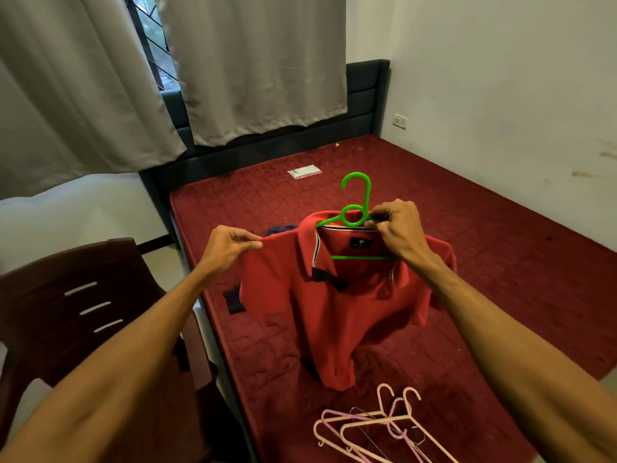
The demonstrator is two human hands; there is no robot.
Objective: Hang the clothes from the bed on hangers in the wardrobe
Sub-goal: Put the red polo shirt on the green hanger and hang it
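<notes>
A red polo shirt (334, 312) hangs over the bed on a green hanger (355, 208), whose hook sticks up above the collar and whose bottom bar shows inside the neck opening. My right hand (395, 228) pinches the hanger's neck and the collar's right side. My left hand (230, 245) pinches the shirt's left shoulder seam and holds it out sideways. The shirt's hem droops onto the dark red mattress (500, 262). A dark garment (280, 230) lies behind the shirt, mostly hidden.
Several pink and cream hangers (377, 429) lie in a loose pile on the mattress near its front edge. A dark brown plastic chair (83, 312) stands left of the bed. A small white packet (303, 171) lies near the headboard. Curtains hang behind.
</notes>
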